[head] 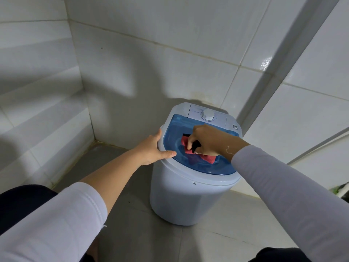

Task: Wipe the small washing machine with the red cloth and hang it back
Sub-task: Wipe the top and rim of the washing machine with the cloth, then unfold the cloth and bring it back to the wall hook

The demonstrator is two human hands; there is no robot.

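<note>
A small white round washing machine (pixel 181 197) stands on the floor in a tiled corner. It has a translucent blue lid (pixel 190 121) and a white dial (pixel 207 114) at its back. My right hand (pixel 209 140) presses a bunched red cloth (pixel 207 157) with a dark part onto the middle of the lid. My left hand (pixel 153 148) rests against the machine's left rim, thumb on top near the lid edge and fingers spread along the side.
White tiled walls (pixel 132 59) close in behind and to the left. A grey vertical pipe (pixel 279 76) runs down the wall just right of the machine. Grey floor tiles (pixel 217 241) lie in front; my knees show at the bottom.
</note>
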